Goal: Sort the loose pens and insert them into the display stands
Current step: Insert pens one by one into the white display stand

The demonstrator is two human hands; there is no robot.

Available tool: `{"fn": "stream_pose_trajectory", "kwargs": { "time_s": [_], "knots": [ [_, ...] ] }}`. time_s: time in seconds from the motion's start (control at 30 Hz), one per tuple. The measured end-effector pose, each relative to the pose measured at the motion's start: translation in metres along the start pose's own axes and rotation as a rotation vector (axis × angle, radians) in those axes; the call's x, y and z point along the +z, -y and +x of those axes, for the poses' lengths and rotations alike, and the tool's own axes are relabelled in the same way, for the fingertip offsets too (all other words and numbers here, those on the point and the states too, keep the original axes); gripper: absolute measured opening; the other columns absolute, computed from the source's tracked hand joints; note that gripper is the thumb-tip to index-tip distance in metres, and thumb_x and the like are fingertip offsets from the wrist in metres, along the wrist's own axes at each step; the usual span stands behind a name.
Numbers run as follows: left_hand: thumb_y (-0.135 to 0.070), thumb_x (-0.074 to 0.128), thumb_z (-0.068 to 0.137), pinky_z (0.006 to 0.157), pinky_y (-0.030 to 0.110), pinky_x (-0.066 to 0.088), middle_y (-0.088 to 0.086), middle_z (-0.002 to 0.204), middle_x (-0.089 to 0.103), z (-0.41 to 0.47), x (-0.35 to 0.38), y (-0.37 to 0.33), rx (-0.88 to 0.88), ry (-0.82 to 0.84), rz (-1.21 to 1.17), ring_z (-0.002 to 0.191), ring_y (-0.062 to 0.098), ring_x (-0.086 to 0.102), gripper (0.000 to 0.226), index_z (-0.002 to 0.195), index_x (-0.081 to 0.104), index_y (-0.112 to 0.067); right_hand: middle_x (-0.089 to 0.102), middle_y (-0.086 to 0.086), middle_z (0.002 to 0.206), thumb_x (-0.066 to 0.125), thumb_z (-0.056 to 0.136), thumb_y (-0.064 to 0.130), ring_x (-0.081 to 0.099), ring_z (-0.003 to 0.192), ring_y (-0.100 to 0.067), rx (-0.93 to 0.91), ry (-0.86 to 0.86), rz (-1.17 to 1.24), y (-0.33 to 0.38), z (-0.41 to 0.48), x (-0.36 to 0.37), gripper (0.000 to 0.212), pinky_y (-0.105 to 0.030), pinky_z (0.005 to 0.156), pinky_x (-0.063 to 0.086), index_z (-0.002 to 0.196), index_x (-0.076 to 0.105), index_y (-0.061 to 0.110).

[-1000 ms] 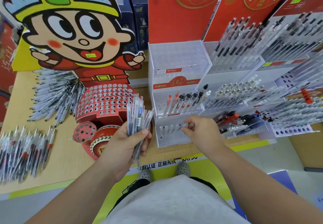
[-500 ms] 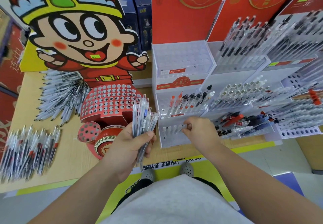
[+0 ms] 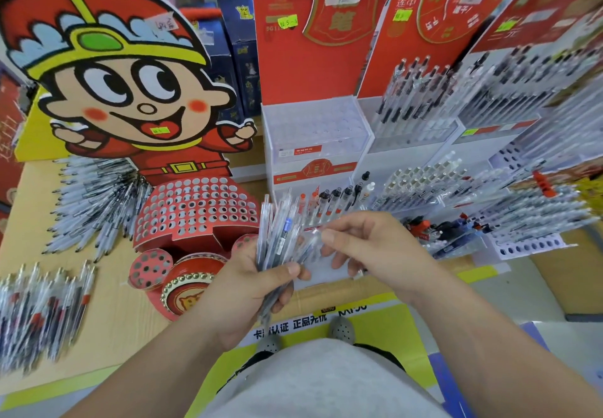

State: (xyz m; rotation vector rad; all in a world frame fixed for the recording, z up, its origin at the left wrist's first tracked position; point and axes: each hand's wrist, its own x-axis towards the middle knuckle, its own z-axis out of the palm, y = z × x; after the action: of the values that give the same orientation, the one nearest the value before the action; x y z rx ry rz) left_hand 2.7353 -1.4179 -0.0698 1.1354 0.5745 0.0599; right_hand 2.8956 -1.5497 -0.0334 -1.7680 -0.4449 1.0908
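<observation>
My left hand (image 3: 248, 290) grips a bundle of clear pens (image 3: 280, 231), held upright in front of the white tiered display stand (image 3: 313, 143). My right hand (image 3: 375, 248) is right beside the bundle, with thumb and forefinger pinching one clear pen (image 3: 313, 231) at the bundle's right side. The stand's middle tier holds a row of pens with red and black parts (image 3: 332, 202); its top tier shows only bare holes. My hands hide the lowest tier.
Loose pens lie in two piles on the wooden table, one at the left (image 3: 94, 202) and one at the near left (image 3: 42, 303). A red cartoon-figure stand with many holes (image 3: 195, 212) stands left of my hands. Filled pen stands (image 3: 424, 101) crowd the right.
My right hand has come back from the stand's lowest tier to the bundle and taken hold of a pen there. The left hand has raised the bundle slightly toward the stand.
</observation>
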Motion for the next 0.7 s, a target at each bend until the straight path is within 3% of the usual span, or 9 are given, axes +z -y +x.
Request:
{"fn": "stream_pose_trajectory", "kwargs": {
  "time_s": [0.17, 0.3, 0.53, 0.7],
  "knots": [
    [0.002, 0.068, 0.090, 0.048, 0.030, 0.041, 0.013, 0.082, 0.071, 0.005, 0.011, 0.000, -0.012, -0.003, 0.078, 0.053, 0.019, 0.047, 0.026, 0.111, 0.062, -0.012, 0.071, -0.006, 0.068, 0.078, 0.085, 0.020, 0.064, 0.060, -0.015, -0.030, -0.089, 0.056, -0.001, -0.008, 0.008, 0.013, -0.024, 0.053, 0.050, 0.088, 0.074, 0.007],
    [-0.017, 0.060, 0.099, 0.048, 0.029, 0.042, 0.002, 0.070, 0.069, 0.006, 0.011, 0.000, 0.013, -0.033, 0.139, 0.054, 0.019, 0.047, 0.011, 0.108, 0.061, -0.011, 0.073, -0.008, 0.072, 0.075, 0.087, 0.013, 0.067, 0.065, -0.017, -0.011, -0.108, 0.099, -0.004, -0.009, -0.006, 0.006, -0.024, 0.058, 0.053, 0.090, 0.074, 0.009],
    [-0.024, 0.053, 0.104, 0.049, 0.032, 0.041, 0.008, 0.078, 0.069, 0.012, -0.001, 0.013, -0.018, -0.183, 0.122, 0.057, 0.023, 0.048, 0.015, 0.107, 0.062, -0.012, 0.074, -0.010, 0.076, 0.072, 0.086, 0.003, 0.069, 0.070, -0.018, -0.024, -0.172, 0.084, -0.006, -0.009, -0.054, 0.011, -0.024, 0.063, 0.058, 0.097, 0.073, 0.005],
    [-0.019, 0.054, 0.103, 0.055, 0.037, 0.040, 0.028, 0.086, 0.063, 0.009, -0.007, 0.022, -0.032, -0.212, 0.101, 0.059, 0.027, 0.047, 0.014, 0.100, 0.066, -0.014, 0.073, -0.010, 0.077, 0.077, 0.085, 0.009, 0.069, 0.073, -0.027, -0.075, -0.285, -0.153, -0.017, -0.006, -0.070, 0.011, -0.031, 0.069, 0.060, 0.093, 0.074, 0.015]
  ]
}}
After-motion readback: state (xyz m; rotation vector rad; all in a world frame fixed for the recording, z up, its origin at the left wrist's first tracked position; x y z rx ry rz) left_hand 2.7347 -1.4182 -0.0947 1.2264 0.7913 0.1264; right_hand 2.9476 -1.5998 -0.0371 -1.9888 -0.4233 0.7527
